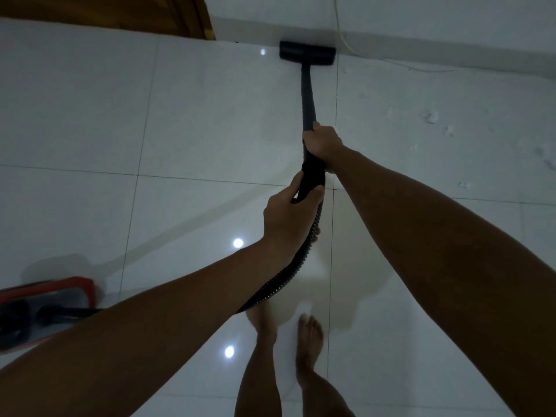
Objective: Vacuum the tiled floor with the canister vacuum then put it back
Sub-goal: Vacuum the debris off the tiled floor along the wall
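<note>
Seen from above, looking down at two bare arms over a glossy white tiled floor. Right hand wrapped tight around a black wand, partway up it. Left hand lower down, fingers curled around the wand's black handle, just where a ribbed hose begins. Hose curving down and left behind the left forearm, toward a red and black vacuum body at the lower left edge. Flat black floor head at the wand's far end, resting on the tiles against the base of a white wall. Thin pale cord hanging down the wall just right of the head. Wooden door at top left. Pale specks scattered across tiles on the right. Two bare feet at the bottom.
</note>
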